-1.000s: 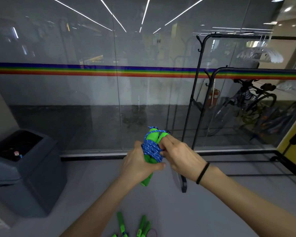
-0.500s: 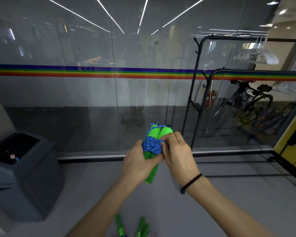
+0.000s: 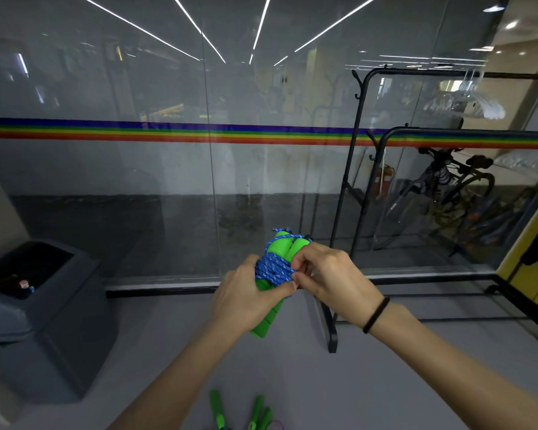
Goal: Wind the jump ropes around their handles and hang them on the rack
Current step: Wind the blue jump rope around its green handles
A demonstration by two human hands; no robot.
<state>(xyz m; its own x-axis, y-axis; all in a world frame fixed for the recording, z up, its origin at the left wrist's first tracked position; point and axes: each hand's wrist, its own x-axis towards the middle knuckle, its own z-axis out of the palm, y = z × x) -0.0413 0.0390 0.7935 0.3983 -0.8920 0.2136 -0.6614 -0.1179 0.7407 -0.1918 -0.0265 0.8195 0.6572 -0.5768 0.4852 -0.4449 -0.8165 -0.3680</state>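
Note:
Two green jump rope handles (image 3: 281,248) stand side by side at mid-frame, bound by coils of blue speckled rope (image 3: 272,270). My left hand (image 3: 246,301) grips the lower part of the handles. My right hand (image 3: 331,279) pinches the rope at the right side of the coils, thumb and fingers closed on it. A black metal rack (image 3: 359,141) with small hooks stands just right of my hands. More green handles (image 3: 257,412) lie on the floor at the bottom edge.
A glass wall with a rainbow stripe (image 3: 168,133) runs across in front. A dark grey bin (image 3: 38,308) sits at the left. White hangers (image 3: 472,103) hang on the rack's top bar. A bicycle (image 3: 448,187) shows behind the glass.
My right hand has shifted from the top of the bundle to the right side of the coils. The bundle stays at about the same place in my left hand.

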